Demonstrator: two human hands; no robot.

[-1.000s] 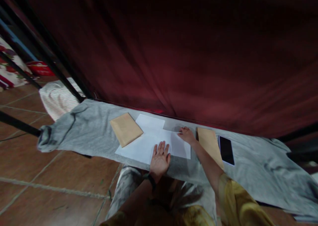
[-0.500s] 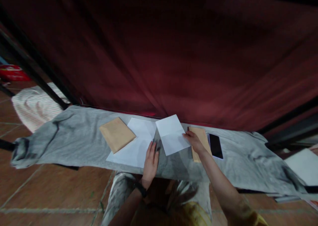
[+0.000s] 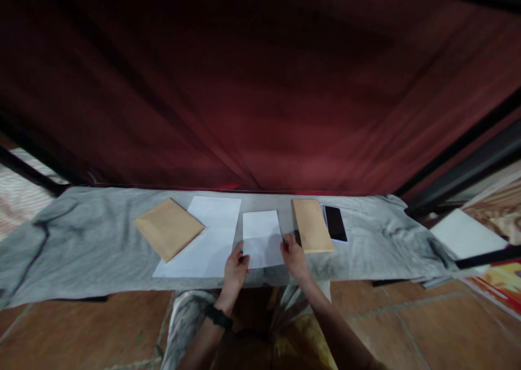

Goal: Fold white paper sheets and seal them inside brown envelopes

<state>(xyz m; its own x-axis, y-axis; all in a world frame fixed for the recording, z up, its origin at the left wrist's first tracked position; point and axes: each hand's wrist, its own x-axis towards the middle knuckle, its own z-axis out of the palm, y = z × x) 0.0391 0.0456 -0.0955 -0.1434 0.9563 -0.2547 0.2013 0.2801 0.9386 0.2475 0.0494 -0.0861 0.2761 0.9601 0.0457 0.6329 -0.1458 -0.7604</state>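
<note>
A small white sheet of paper (image 3: 262, 238) with a faint crease across it lies between my hands on the grey cloth (image 3: 101, 245). At its lower left edge, my left hand (image 3: 235, 268) has its thumb and fingers closed on the paper. My right hand (image 3: 293, 257) pinches the right edge, fingers curled. Left of it lies a larger white sheet (image 3: 215, 223), partly covered by a brown envelope (image 3: 169, 228). Just beyond my right hand sits a second, narrower brown envelope (image 3: 312, 226).
A dark-screened phone (image 3: 336, 223) lies right of the narrow envelope. Behind the cloth-covered surface hangs a dark red curtain (image 3: 260, 115), with black bars (image 3: 468, 164) at the sides. A white flat thing (image 3: 466, 234) is at the far right, above the tiled floor (image 3: 386, 326).
The small sheet has been brought down towards me and straightened. My right hand moved left and down with it, and my left hand came onto its left edge. The view shifted right.
</note>
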